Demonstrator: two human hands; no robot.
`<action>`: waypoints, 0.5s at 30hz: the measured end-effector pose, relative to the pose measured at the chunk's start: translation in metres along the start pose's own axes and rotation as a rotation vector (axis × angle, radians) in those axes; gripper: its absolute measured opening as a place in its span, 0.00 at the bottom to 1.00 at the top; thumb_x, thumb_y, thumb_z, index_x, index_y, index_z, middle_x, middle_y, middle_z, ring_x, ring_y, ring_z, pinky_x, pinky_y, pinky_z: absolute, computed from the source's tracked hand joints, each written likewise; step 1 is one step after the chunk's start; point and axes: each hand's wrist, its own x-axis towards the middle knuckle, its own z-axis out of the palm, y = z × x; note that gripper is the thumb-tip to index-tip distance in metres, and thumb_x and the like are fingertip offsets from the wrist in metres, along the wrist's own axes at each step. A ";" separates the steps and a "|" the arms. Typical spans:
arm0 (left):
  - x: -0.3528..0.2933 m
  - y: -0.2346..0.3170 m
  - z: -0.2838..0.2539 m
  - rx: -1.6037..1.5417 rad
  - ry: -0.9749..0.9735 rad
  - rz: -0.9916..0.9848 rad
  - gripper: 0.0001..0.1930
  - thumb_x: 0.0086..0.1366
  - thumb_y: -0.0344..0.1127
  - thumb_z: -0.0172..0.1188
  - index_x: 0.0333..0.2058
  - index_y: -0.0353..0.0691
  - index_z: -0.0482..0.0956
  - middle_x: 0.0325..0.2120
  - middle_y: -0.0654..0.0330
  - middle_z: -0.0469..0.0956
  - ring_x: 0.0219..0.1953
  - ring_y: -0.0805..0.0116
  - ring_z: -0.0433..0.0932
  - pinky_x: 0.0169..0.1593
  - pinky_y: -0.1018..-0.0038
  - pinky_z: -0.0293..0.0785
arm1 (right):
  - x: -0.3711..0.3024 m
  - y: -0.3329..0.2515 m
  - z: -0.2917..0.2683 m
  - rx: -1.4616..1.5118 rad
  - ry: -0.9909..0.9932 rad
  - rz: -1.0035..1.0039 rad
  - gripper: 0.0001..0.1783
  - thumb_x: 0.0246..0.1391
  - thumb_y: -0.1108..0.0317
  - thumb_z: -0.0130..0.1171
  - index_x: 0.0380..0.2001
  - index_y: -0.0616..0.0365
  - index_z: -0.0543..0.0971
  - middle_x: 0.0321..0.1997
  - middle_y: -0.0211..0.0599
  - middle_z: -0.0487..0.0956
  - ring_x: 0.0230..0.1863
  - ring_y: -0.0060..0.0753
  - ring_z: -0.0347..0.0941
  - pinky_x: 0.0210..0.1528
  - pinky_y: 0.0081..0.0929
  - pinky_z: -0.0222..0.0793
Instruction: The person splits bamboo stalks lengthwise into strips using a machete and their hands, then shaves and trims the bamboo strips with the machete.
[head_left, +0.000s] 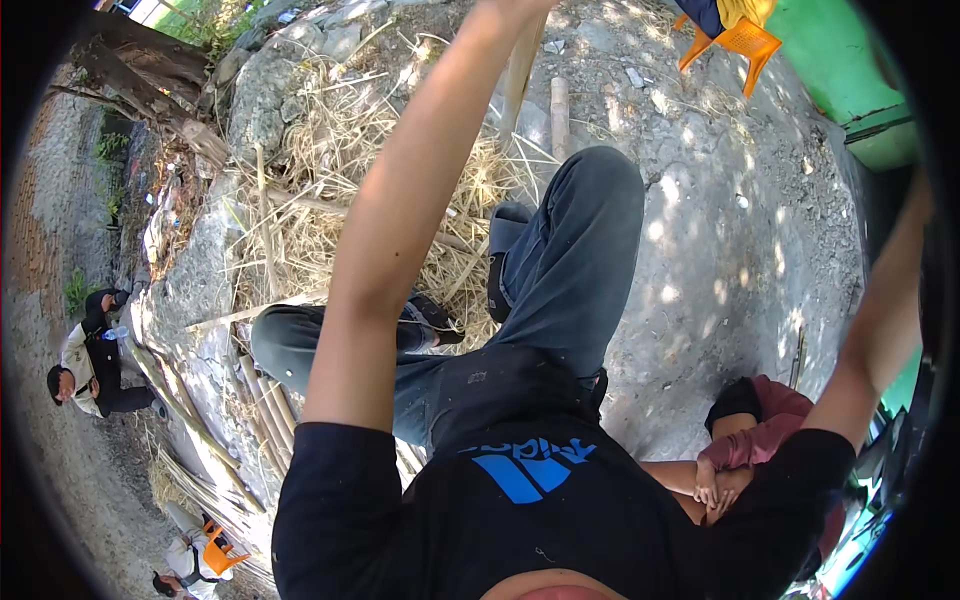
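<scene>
My left arm (400,220) stretches up and forward to the top edge, where only the base of my left hand (515,6) shows; its fingers are cut off. A flat, pale bamboo strip (520,75) runs down from that hand, wider at the hand and narrower toward the ground, and the hand seems closed on it. On the far right, my right arm (875,335) is raised outward to the dark rim, and the right hand lies beyond the picture. Loose straw-coloured shavings (335,165) cover the ground around my bent legs (575,255).
A short bamboo pole (559,115) lies ahead. Bamboo lengths (268,400) lie at my left. A person in a maroon sleeve (780,420) sits close at my right. An orange chair (748,45) holds someone far right. Another person (90,365) sits far left, near a log (150,95).
</scene>
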 end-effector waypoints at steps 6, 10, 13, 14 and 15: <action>-0.186 -0.229 -0.112 0.406 -0.020 -0.384 0.66 0.54 0.57 0.76 0.72 0.21 0.38 0.69 0.30 0.52 0.70 0.40 0.59 0.72 0.53 0.57 | -0.033 0.043 0.049 0.247 -0.119 0.300 0.29 0.68 0.46 0.57 0.25 0.62 0.70 0.13 0.33 0.67 0.12 0.26 0.66 0.19 0.31 0.62; -0.141 -0.198 -0.075 0.202 -0.042 -0.263 0.62 0.54 0.53 0.78 0.73 0.30 0.44 0.64 0.34 0.64 0.65 0.42 0.68 0.66 0.52 0.65 | -0.050 0.021 0.040 0.183 -0.121 0.128 0.26 0.68 0.49 0.58 0.26 0.60 0.70 0.18 0.35 0.68 0.17 0.27 0.63 0.24 0.32 0.63; -0.103 -0.173 -0.018 0.121 -0.078 0.061 0.57 0.53 0.52 0.78 0.70 0.31 0.51 0.64 0.35 0.66 0.64 0.43 0.70 0.65 0.53 0.68 | -0.058 -0.030 0.022 0.416 -0.301 0.285 0.25 0.68 0.50 0.58 0.28 0.61 0.69 0.20 0.36 0.64 0.21 0.31 0.59 0.28 0.34 0.60; -0.097 -0.172 -0.004 0.118 -0.081 0.082 0.57 0.53 0.52 0.78 0.70 0.31 0.51 0.64 0.35 0.66 0.64 0.43 0.70 0.65 0.53 0.68 | -0.058 -0.038 0.021 0.416 -0.280 0.280 0.25 0.68 0.50 0.58 0.28 0.61 0.69 0.20 0.36 0.64 0.21 0.31 0.59 0.28 0.34 0.60; -0.091 -0.173 0.008 0.096 -0.104 0.036 0.51 0.55 0.51 0.77 0.68 0.33 0.57 0.59 0.36 0.71 0.60 0.42 0.74 0.61 0.53 0.71 | -0.059 -0.044 0.021 0.481 -0.316 0.264 0.26 0.68 0.50 0.59 0.28 0.62 0.69 0.19 0.37 0.63 0.21 0.32 0.57 0.28 0.36 0.59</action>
